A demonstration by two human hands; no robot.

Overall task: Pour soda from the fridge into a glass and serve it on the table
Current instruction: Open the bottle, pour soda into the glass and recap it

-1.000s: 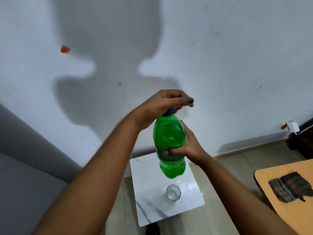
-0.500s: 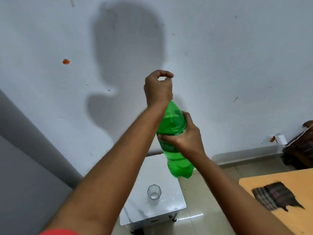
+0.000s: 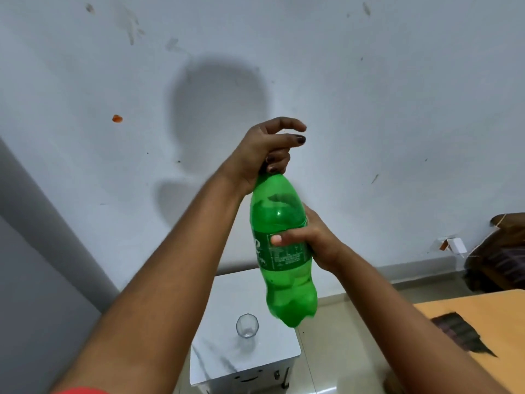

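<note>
A green soda bottle (image 3: 281, 251) is held up in the air, nearly upright, partly full. My right hand (image 3: 309, 240) wraps around its labelled middle from the right side. My left hand (image 3: 267, 149) closes over the cap at the top, hiding it. Below the bottle, an empty clear glass (image 3: 247, 325) stands upright on a small white marble-look table (image 3: 224, 297).
A white wall fills the back. An orange-topped table (image 3: 483, 314) with a dark folded cloth (image 3: 460, 334) sits at the right. A grey surface (image 3: 34, 280) stands at the left. A dark piece of furniture (image 3: 500, 251) and a white charger (image 3: 454, 245) are by the right wall.
My left hand has turned on the cap, with the fingers now curled to the right. The bottle has come more upright, and the view has shifted slightly.
</note>
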